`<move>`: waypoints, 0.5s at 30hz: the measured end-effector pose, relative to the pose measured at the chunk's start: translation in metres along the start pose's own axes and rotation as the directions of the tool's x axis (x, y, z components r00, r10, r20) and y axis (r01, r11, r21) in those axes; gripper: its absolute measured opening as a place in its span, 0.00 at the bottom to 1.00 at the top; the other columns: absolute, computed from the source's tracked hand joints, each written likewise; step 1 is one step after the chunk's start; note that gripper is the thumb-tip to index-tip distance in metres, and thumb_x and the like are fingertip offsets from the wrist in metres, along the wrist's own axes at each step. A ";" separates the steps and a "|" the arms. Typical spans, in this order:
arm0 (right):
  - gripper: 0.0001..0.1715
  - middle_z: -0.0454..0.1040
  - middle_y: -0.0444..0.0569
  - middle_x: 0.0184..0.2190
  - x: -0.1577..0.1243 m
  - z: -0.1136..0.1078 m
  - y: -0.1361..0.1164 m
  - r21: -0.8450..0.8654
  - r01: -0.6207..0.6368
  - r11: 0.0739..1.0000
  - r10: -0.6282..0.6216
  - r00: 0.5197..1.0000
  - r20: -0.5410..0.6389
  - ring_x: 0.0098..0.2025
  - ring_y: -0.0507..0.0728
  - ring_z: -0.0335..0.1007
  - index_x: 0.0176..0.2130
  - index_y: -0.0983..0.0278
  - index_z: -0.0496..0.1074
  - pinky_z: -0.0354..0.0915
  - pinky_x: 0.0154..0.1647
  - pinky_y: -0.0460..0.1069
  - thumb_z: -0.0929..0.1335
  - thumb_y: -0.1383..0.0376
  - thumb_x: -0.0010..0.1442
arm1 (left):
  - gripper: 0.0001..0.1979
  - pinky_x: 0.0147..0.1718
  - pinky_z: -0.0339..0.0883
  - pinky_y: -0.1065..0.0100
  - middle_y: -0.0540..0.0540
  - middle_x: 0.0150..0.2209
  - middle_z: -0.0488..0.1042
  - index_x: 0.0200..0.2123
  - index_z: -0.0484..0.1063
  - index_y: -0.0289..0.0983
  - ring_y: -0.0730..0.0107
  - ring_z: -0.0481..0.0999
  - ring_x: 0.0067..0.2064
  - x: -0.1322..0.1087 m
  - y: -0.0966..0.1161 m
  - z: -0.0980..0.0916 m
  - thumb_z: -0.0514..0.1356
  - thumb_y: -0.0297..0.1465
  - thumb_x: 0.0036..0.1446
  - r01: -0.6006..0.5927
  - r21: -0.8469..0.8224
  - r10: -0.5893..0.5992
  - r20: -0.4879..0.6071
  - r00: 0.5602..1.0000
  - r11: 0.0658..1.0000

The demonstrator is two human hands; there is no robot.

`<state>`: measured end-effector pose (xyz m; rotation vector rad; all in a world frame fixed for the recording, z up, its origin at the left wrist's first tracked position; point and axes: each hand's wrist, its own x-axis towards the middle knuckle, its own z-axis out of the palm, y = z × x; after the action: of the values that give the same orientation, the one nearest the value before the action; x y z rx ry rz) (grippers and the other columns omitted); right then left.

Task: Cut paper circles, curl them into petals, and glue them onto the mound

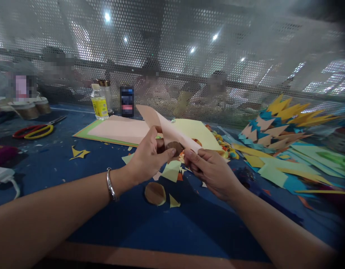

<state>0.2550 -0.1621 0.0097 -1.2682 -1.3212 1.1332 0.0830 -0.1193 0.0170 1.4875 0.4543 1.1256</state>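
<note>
A papercraft workspace is indicated by the blue surface [161, 231], on which scissors [50, 127] are laid at middle left, and cut coloured paper [274, 172] and a spiky paper model [269, 130] at right.

Near table [166, 231] leaves room; spiky papercraft [270, 130] blocks far right.

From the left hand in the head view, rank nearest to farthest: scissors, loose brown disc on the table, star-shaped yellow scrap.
From the left hand:
1. Loose brown disc: just below it in the picture.
2. Star-shaped yellow scrap: off to its left.
3. Scissors: farther left, past the scrap.
</note>
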 end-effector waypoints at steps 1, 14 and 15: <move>0.26 0.53 0.37 0.14 0.000 0.000 0.000 0.004 -0.007 1.000 0.006 1.000 0.005 0.15 0.43 0.43 0.23 0.66 0.67 0.38 0.15 0.44 0.70 0.46 0.54 | 0.20 0.29 0.68 0.71 0.51 0.28 0.74 0.44 0.56 0.37 0.75 0.72 0.28 0.000 -0.001 -0.001 0.63 0.26 0.52 -0.011 0.027 0.011 -0.002 1.000 1.000; 0.24 0.57 0.37 0.18 -0.004 0.001 -0.009 0.047 -0.065 0.997 0.061 0.994 0.090 0.14 0.41 0.44 0.27 0.66 0.69 0.37 0.14 0.43 0.69 0.47 0.55 | 0.20 0.31 0.66 0.68 0.50 0.28 0.73 0.47 0.57 0.36 0.71 0.73 0.31 0.005 -0.007 -0.016 0.60 0.24 0.51 -0.112 0.372 0.137 -0.040 0.990 0.921; 0.24 0.57 0.38 0.18 -0.005 0.001 -0.009 0.049 -0.069 0.996 0.065 0.994 0.089 0.13 0.41 0.44 0.27 0.66 0.69 0.37 0.14 0.43 0.69 0.47 0.55 | 0.20 0.31 0.66 0.68 0.50 0.28 0.73 0.47 0.56 0.37 0.71 0.73 0.31 0.005 -0.008 -0.017 0.59 0.24 0.51 -0.105 0.383 0.130 -0.039 0.991 0.918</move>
<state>0.2534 -0.1671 0.0185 -1.2449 -1.3129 1.2751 0.0736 -0.1044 0.0098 1.8405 0.6636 1.2302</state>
